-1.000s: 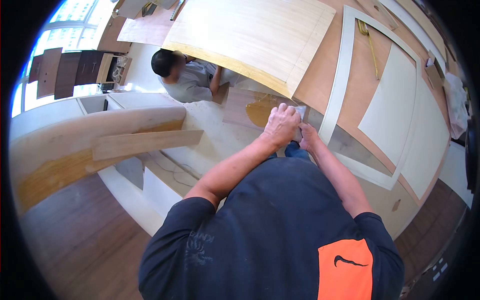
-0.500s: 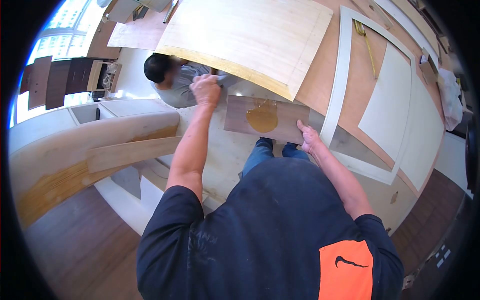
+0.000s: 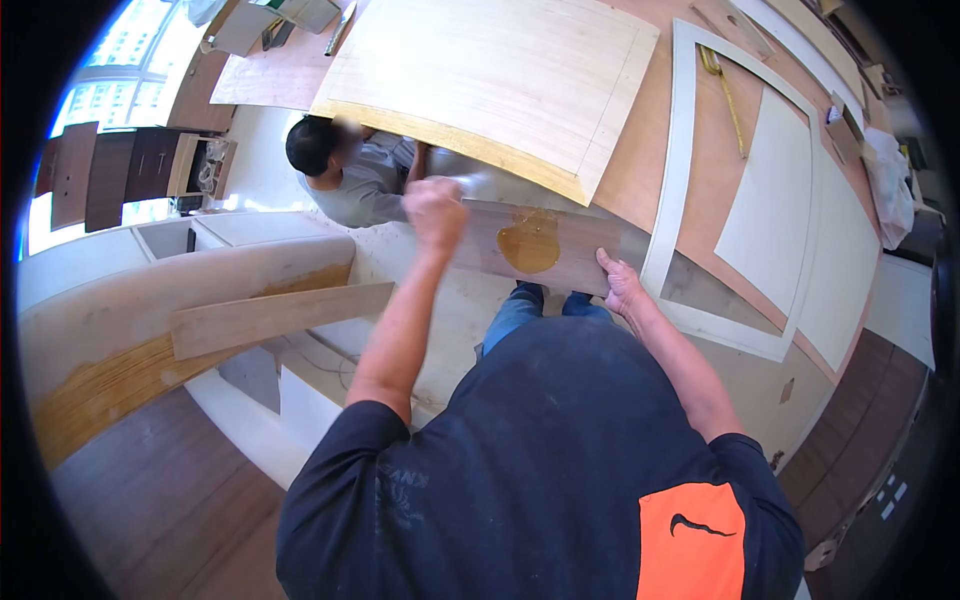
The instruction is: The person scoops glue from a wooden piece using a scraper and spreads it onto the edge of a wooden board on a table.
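A brown wooden board (image 3: 478,246) lies flat in front of my legs, with a puddle of amber glue-like liquid (image 3: 528,246) on its top. My right hand (image 3: 625,285) grips the board's right end, thumb on the upper face and fingers underneath. Raised over the board's left end, my left hand (image 3: 436,215) is closed in a fist. A pale, blurred shape sticks out beyond its knuckles, too smeared to name. The edge of a light wooden panel (image 3: 490,80) with a yellowish border runs just past both hands.
A co-worker in a grey shirt (image 3: 350,195) crouches beyond my left hand. A curved cabinet piece (image 3: 200,280) carrying a loose plank (image 3: 285,318) stands at the left. At right lie a white frame (image 3: 665,215), a yellow tape measure (image 3: 710,62) and a plastic bag (image 3: 885,185).
My left hand has moved right and slightly down, nearer the board's left end. My right hand keeps its grip on the board. The co-worker's arm has shifted.
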`<state>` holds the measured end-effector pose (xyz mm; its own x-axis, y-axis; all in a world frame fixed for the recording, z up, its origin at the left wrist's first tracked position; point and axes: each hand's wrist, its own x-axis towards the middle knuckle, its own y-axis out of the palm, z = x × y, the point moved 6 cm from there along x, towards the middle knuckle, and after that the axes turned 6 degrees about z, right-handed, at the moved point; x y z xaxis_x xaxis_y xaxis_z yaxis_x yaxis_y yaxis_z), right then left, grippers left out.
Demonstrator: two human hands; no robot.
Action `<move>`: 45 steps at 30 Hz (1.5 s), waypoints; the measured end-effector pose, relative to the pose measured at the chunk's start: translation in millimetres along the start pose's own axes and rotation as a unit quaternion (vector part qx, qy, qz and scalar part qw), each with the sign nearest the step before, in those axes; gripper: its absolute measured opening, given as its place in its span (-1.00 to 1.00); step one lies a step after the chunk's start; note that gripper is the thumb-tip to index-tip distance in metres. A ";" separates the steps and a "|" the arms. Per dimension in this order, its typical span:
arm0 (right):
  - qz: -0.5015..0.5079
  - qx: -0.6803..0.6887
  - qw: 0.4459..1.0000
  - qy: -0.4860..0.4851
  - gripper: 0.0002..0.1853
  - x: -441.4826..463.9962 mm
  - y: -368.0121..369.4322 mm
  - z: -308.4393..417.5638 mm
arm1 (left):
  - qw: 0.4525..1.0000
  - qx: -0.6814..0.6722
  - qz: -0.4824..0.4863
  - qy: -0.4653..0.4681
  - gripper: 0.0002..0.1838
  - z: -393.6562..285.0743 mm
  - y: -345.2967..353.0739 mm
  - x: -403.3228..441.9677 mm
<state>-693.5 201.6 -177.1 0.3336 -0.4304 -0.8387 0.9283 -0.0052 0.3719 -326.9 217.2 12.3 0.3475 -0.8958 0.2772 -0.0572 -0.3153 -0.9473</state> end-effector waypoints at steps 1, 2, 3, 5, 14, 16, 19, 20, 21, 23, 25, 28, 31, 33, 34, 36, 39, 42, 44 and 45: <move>0.002 0.000 1.000 0.002 -0.29 0.6 -1.1 -0.7 | 0.990 0.098 0.033 -0.092 -0.86 29.5 6.4 10.3; 0.004 -0.003 1.000 0.005 -0.27 0.1 -2.0 -2.2 | 0.989 0.089 0.013 -0.114 -0.85 53.3 9.1 15.7; 0.008 -0.002 1.000 0.005 -0.28 -8.5 5.4 1.8 | 0.990 0.074 0.046 -0.114 -0.84 59.3 24.8 23.0; 0.014 -0.004 1.000 0.007 -0.31 -35.5 27.8 15.3 | 0.986 0.040 0.111 -0.116 -0.83 65.8 54.9 27.3; 0.080 -0.039 0.996 0.005 -0.26 -29.7 25.5 15.4 | 0.821 -0.528 0.101 -0.194 -0.83 -32.3 -0.8 -43.6; 0.098 -0.040 0.994 0.012 -0.30 -27.9 28.4 15.9 | 0.649 -0.638 0.025 -0.413 -0.83 4.5 18.5 -50.1; 0.088 -0.056 0.995 0.007 -0.36 -30.7 35.6 17.9 | 0.482 -0.681 -0.066 -0.547 -0.79 36.6 61.1 -51.4; 0.078 -0.063 0.995 0.001 -0.38 -33.0 38.6 19.9 | 0.467 -0.681 -0.079 -0.558 -0.78 39.6 71.9 -47.4; 0.076 -0.069 0.995 0.002 -0.39 -33.3 40.7 21.1 | 0.452 -0.681 -0.089 -0.569 -0.77 44.2 82.8 -43.2; 0.068 -0.079 0.995 0.006 -0.40 -34.5 40.8 23.0 | 0.478 -0.670 -0.093 -0.560 -0.78 54.4 99.0 -32.4; 0.059 -0.085 0.995 0.011 -0.40 -38.5 44.6 26.4 | 0.493 -0.664 -0.106 -0.552 -0.77 53.4 102.1 -19.2; 0.055 -0.079 0.995 0.012 -0.38 -40.4 44.8 27.2 | 0.541 -0.627 -0.086 -0.553 -0.80 48.9 96.5 -7.3; 0.047 -0.068 0.997 0.011 -0.36 -38.5 43.6 26.9 | 0.552 -0.624 -0.090 -0.547 -0.80 48.8 100.8 -1.1; 0.043 -0.067 0.997 0.011 -0.36 -39.5 43.7 26.4 | 0.563 -0.637 -0.098 -0.518 -0.79 47.9 100.9 2.2; 0.044 -0.071 0.996 0.011 -0.36 -41.0 44.4 26.6 | 0.577 -0.644 -0.101 -0.492 -0.78 46.8 95.9 3.3; 0.059 -0.069 0.996 0.015 -0.37 -39.9 44.0 24.0 | 0.576 -0.671 -0.104 -0.455 -0.78 39.6 82.3 4.5; 0.087 -0.063 0.994 0.020 -0.38 -32.6 37.8 20.9 | 0.574 -0.693 -0.096 -0.426 -0.81 23.6 48.8 1.9; 0.089 -0.065 0.994 0.014 -0.40 -39.6 43.1 23.7 | 0.645 -0.637 -0.083 -0.414 -0.83 34.4 26.0 -14.0; 0.092 -0.056 0.994 0.013 -0.41 -42.4 42.1 23.8 | 0.676 -0.601 -0.104 -0.415 -0.83 48.2 17.4 -21.9; 0.089 -0.052 0.995 0.014 -0.42 -45.5 41.1 23.3 | 0.692 -0.593 -0.110 -0.396 -0.82 55.1 15.4 -21.8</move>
<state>-674.4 199.9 -114.4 0.4970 -0.3916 -0.7744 0.8657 0.1635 0.4730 -283.8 249.1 -17.1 0.8472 -0.4810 -0.2254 -0.4867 -0.8729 0.0336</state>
